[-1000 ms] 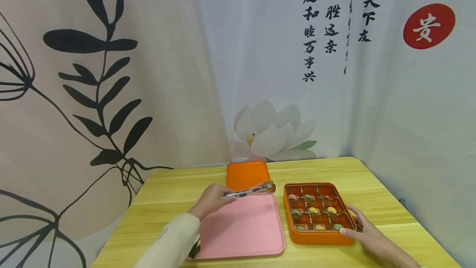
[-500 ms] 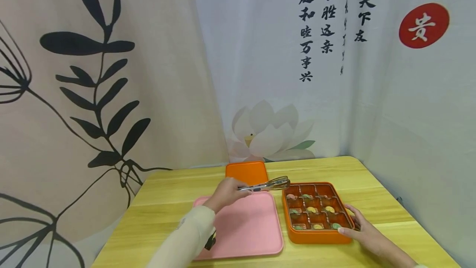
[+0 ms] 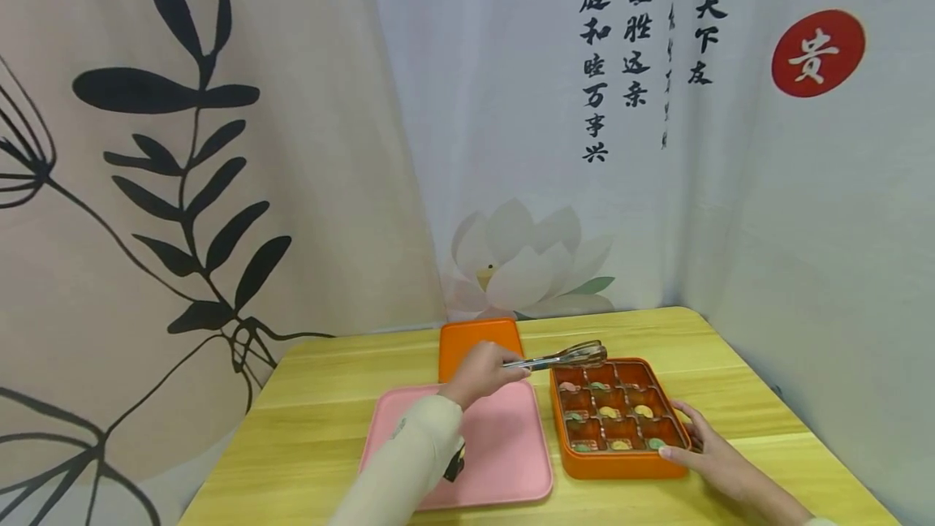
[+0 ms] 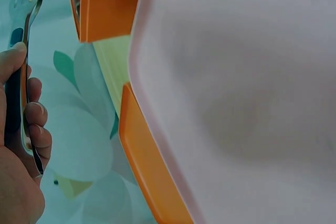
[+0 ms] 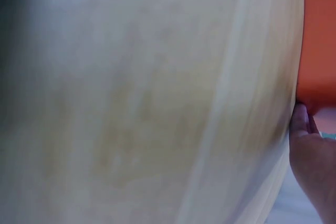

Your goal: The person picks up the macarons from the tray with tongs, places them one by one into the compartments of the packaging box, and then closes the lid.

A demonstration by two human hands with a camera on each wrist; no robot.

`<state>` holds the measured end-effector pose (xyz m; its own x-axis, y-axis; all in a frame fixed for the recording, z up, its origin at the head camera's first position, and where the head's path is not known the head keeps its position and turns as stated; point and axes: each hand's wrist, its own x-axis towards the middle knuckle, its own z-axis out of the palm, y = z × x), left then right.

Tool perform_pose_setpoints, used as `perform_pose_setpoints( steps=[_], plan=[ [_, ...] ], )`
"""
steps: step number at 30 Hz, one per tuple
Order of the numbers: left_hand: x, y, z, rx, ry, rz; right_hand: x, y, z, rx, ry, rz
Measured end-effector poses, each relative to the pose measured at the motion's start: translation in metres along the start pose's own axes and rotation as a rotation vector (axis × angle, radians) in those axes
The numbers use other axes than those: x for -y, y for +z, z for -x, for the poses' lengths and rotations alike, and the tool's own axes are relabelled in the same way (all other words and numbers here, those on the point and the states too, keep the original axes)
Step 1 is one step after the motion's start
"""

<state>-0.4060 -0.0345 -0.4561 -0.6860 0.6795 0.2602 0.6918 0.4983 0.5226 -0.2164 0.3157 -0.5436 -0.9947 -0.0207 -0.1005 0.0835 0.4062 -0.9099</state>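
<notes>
The left hand (image 3: 482,370) grips metal tongs (image 3: 558,359) over the orange compartment box (image 3: 619,463) at lower right, which the right hand (image 3: 704,451) steadies, fingers resting on its side.

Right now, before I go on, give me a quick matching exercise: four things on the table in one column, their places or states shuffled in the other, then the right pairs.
Things:
1. tongs
2. pink tray
3. divided orange box
4. orange lid

Places or states:
A. lies flat at the back of the table, behind the tray
B. steadied at its near right corner by the right hand
C. held in the left hand, tips over the box's far edge
D. lies bare under the left forearm

Pairs: 1-C, 2-D, 3-B, 4-A
</notes>
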Motion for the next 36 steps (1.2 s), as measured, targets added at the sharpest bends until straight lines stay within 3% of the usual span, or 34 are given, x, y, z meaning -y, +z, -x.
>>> perform_pose_setpoints(
  steps=[6, 15, 20, 26, 36],
  plan=[
    [-0.011, 0.019, -0.013, -0.009, 0.021, -0.012, -0.001, 0.001, -0.001, 0.002, 0.003, -0.022],
    [-0.024, 0.043, -0.026, -0.018, -0.027, 0.004, 0.0, 0.001, 0.0, -0.013, 0.005, -0.019],
    [-0.032, 0.052, -0.028, -0.021, -0.053, -0.047, 0.0, 0.0, 0.0, -0.019, 0.018, -0.003],
    [-0.033, 0.051, -0.027, -0.014, -0.1, -0.071, 0.003, 0.001, 0.001, -0.022, 0.027, 0.018],
    [-0.023, 0.039, -0.019, -0.031, -0.082, -0.04, 0.002, 0.002, 0.001, -0.015, 0.005, -0.011]
  ],
)
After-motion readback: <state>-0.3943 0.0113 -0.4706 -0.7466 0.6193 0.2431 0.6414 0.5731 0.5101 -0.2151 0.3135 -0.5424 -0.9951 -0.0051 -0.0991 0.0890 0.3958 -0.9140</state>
